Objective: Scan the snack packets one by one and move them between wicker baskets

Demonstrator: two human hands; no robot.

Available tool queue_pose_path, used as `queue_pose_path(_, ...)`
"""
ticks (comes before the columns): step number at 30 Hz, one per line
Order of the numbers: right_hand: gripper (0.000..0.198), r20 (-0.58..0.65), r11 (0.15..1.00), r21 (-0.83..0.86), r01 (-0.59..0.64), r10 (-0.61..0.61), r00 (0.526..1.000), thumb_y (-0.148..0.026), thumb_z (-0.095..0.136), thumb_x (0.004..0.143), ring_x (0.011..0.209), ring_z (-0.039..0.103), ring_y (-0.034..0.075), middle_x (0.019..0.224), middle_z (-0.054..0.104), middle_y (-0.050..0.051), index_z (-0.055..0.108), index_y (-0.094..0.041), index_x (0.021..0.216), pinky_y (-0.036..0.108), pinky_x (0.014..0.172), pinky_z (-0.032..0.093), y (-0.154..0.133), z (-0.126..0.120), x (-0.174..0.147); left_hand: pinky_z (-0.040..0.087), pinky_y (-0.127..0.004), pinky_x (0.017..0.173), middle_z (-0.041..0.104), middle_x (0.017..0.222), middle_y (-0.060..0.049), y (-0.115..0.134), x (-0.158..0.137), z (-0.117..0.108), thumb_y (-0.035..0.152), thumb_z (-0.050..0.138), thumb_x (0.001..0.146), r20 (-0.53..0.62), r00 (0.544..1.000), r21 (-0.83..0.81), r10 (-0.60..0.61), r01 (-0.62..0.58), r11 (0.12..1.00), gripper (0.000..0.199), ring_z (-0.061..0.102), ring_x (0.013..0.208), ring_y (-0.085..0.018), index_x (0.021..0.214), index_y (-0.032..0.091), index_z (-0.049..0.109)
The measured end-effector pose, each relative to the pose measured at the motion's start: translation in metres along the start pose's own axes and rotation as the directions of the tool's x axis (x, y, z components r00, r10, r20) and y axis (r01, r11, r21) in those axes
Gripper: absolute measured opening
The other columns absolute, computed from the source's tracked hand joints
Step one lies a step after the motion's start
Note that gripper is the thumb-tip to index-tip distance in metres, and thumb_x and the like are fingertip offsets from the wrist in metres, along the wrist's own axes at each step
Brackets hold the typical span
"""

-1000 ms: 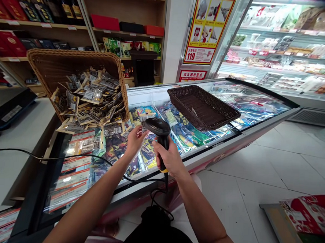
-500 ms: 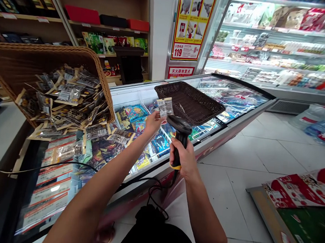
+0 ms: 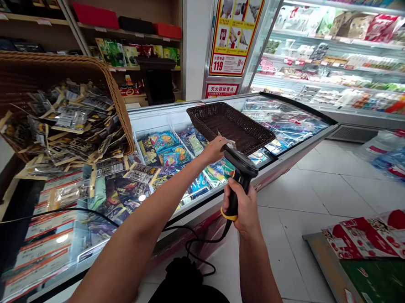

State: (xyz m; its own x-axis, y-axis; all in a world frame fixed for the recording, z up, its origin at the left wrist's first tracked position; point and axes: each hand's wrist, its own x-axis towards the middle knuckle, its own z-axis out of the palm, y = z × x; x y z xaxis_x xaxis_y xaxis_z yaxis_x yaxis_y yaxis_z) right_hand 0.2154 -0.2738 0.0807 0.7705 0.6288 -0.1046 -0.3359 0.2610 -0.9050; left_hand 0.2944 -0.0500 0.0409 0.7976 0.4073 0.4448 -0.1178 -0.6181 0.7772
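My right hand [image 3: 243, 202] is wrapped round the grip of a black barcode scanner [image 3: 241, 162] with a yellow band at its base. A cable runs from the grip. My left hand [image 3: 215, 148] is at the near rim of a dark brown wicker basket [image 3: 245, 126], fingers closed on a small clear snack packet [image 3: 231, 144]. The scanner's head partly hides that packet. Many similar packets [image 3: 76, 116] are heaped in a tilted light-brown wicker basket [image 3: 118, 100] at the left. A few loose packets [image 3: 142, 172] lie on the freezer glass beside it.
A chest freezer [image 3: 149, 125] with bagged goods under its glass stands before me. The scanner cable [image 3: 197, 239] loops in front of it. Water bottles [image 3: 394, 154] and stacked cartons [image 3: 380, 267] stand on the floor at the right. A lit chiller [image 3: 328, 58] is behind.
My left hand has moved right with the packet, from in front of the scanner to the dark basket's rim. The scanner and right hand have shifted right and slightly down.
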Motion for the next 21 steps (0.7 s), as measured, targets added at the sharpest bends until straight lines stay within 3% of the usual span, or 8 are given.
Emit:
queue_pose_path(5, 0.054, 0.016, 1.0, 0.006, -0.011, 0.011, 1.0, -0.05, 0.085, 0.071, 0.034, 0.044, 0.008, 0.058, 0.054, -0.012, 0.053, -0.024, 0.106, 0.021, 0.033, 0.039, 0.005, 0.003, 0.0, 0.052, -0.041, 0.104, 0.067, 0.121, -0.014, -0.006, -0.02, -0.004, 0.005, 0.062, 0.086, 0.062, 0.987, 0.086, 0.147, -0.152, 0.985, 0.026, 0.065, 0.114, -0.026, 0.104, 0.019, 0.073)
queue_pose_path(11, 0.053, 0.036, 1.0, -0.012, -0.026, 0.027, 0.999, -0.052, 0.084, 0.072, 0.034, 0.044, 0.008, 0.058, 0.055, -0.011, 0.054, -0.024, 0.104, 0.022, 0.032, 0.038, 0.009, 0.007, -0.002, 0.055, -0.042, 0.098, 0.065, 0.119, -0.012, -0.01, -0.037, -0.021, 0.013, 0.065, 0.087, 0.075, 0.971, 0.109, 0.226, -0.233, 0.966, 0.02, 0.067, 0.111, -0.027, 0.104, 0.021, 0.071)
queue_pose_path(16, 0.052, 0.055, 0.999, -0.012, -0.031, 0.031, 0.998, -0.053, 0.085, 0.072, 0.033, 0.043, 0.008, 0.059, 0.055, -0.011, 0.052, -0.024, 0.1, 0.022, 0.031, 0.038, 0.01, 0.013, -0.006, 0.053, -0.044, 0.108, 0.064, 0.131, -0.016, -0.009, -0.049, -0.02, 0.014, 0.067, 0.088, 0.052, 0.977, 0.115, 0.207, -0.212, 0.971, 0.029, 0.065, 0.122, -0.029, 0.115, 0.021, 0.073)
queue_pose_path(21, 0.055, 0.061, 0.999, -0.015, -0.05, 0.051, 0.997, -0.054, 0.086, 0.071, 0.033, 0.042, 0.008, 0.058, 0.054, -0.012, 0.052, -0.024, 0.101, 0.022, 0.031, 0.037, 0.01, 0.017, -0.009, 0.053, -0.051, 0.109, 0.042, 0.163, -0.018, -0.002, -0.066, -0.027, 0.019, 0.07, 0.091, 0.021, 0.997, 0.218, 0.07, -0.073, 0.973, 0.055, 0.068, 0.12, -0.031, 0.145, 0.026, 0.064)
